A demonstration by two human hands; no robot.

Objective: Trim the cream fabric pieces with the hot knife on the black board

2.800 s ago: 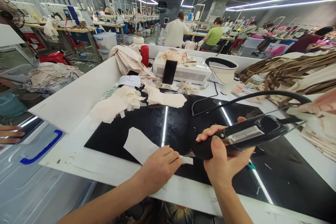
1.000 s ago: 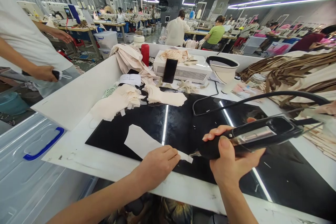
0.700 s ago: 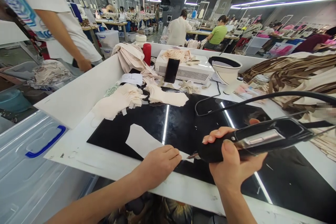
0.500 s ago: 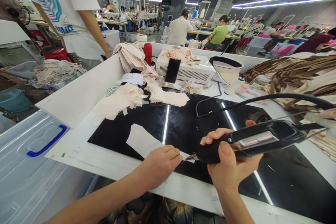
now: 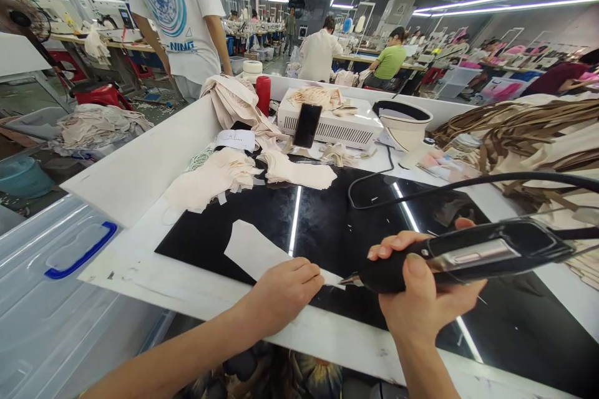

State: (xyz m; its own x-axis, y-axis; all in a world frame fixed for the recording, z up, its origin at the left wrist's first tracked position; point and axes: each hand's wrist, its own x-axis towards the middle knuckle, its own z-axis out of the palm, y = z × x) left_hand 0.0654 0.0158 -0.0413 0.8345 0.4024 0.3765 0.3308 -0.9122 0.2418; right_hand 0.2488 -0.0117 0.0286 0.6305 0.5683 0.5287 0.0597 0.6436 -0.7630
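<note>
A pale, flat piece of fabric [image 5: 255, 252] lies across the black glossy board [image 5: 322, 224] near its front edge. My left hand [image 5: 285, 290] rests closed on the narrow right part of this piece, fingers pressed together over it. In my right hand [image 5: 421, 287] is a black corded electric hand tool [image 5: 486, 255] with a tapered metal tip, fingers and thumb wrapped round its grip. The tip touches or nearly touches the right end of the fabric, just beyond my left fingertips. What lies under my left fingers is hidden.
Cream fabric stacks [image 5: 215, 181] lie at the board's back left. Behind stand a phone [image 5: 307, 124], a white vented box [image 5: 332, 121] and a red cylinder [image 5: 263, 95]. A black cord [image 5: 458, 181] arcs over the board's right. A clear bin [image 5: 60, 299] stands left; a co-worker [image 5: 180, 25] stands beyond.
The tool in my right hand has shifted a little to the right, its tip further from my left fingers. My left hand stays nearly still. The co-worker at left has moved right and away.
</note>
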